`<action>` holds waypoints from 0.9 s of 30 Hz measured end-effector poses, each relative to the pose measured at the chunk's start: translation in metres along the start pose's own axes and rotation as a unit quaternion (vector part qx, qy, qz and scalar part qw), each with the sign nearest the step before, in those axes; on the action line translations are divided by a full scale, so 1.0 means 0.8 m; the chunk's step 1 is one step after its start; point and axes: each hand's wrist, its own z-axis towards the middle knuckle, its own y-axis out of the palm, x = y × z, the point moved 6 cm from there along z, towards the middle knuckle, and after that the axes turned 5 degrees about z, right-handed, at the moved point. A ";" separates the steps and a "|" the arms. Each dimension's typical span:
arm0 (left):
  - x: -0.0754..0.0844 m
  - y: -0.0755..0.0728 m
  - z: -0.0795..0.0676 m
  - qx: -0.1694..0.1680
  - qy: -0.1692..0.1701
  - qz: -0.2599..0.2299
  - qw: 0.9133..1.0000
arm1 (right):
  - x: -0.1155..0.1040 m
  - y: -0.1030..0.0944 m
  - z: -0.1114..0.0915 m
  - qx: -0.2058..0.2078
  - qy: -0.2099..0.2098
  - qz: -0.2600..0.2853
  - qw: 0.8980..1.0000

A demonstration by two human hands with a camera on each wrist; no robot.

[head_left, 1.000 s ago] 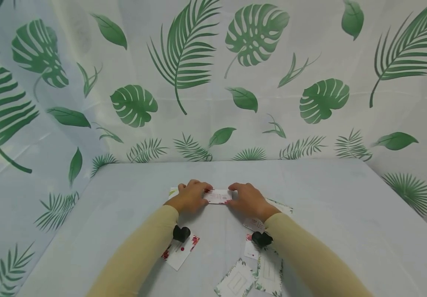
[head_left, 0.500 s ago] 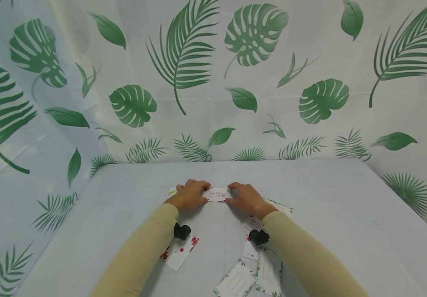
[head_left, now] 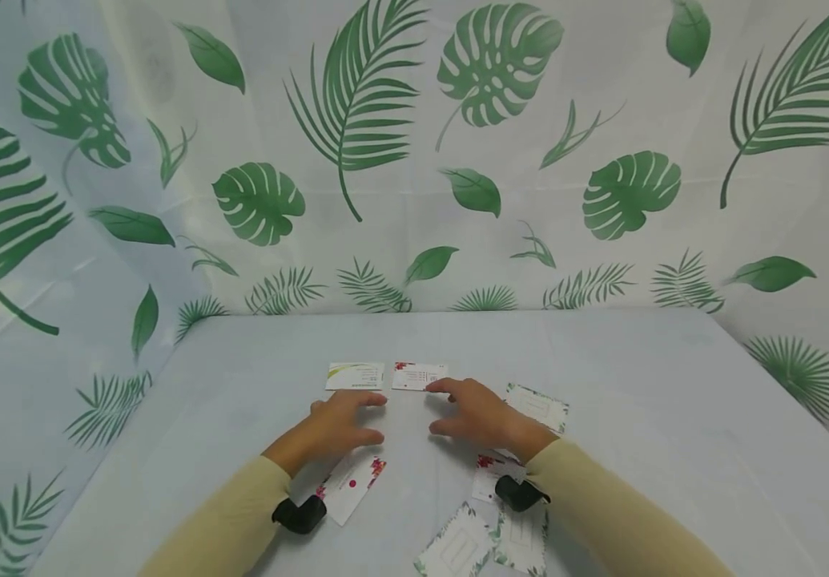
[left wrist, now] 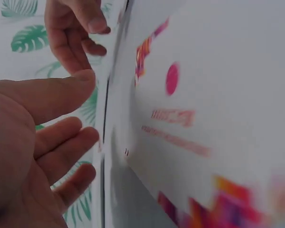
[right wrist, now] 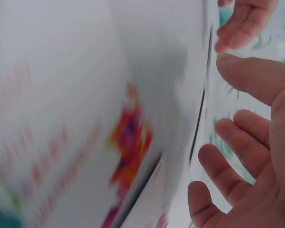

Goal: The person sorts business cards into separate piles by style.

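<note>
Two printed cards lie side by side near the back of the table: a card with a yellow-green curve (head_left: 355,377) on the left, and a white card with a red floral corner (head_left: 414,375) on the right. My left hand (head_left: 342,425) hovers just in front of the green card, fingers spread and holding nothing. Opposite it, my right hand (head_left: 475,413) is also open, its index fingertip overlapping the floral card's lower right corner in the head view. Beneath my left wrist lies a card with a red dot (left wrist: 173,78) and bright floral corners.
Right of my right hand is a leaf-bordered card (head_left: 540,407). Under the right forearm lie a red-flowered card (head_left: 488,481) and another leaf-bordered card (head_left: 522,537). A further leafy card (head_left: 457,545) lies near the front. A leaf-print curtain (head_left: 400,160) hangs behind the table.
Both hands have let go of the floral card, which now lies beside the green one. They have drawn back toward the body, the left one also moving left and uncovering the green card.
</note>
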 end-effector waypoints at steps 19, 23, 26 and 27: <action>-0.008 0.001 -0.129 -0.002 0.001 -0.006 1.000 | -0.082 0.071 -0.027 -0.126 -0.118 -0.019 0.985; -0.005 0.006 -0.125 0.000 0.026 0.004 1.000 | -0.078 0.072 -0.034 -0.121 -0.102 -0.051 0.986; -0.003 0.009 -0.118 0.007 0.032 0.008 0.999 | -0.076 0.069 -0.041 -0.124 -0.097 -0.060 0.986; -0.002 0.009 -0.116 0.010 0.034 0.007 0.999 | -0.076 0.068 -0.042 -0.127 -0.100 -0.062 0.985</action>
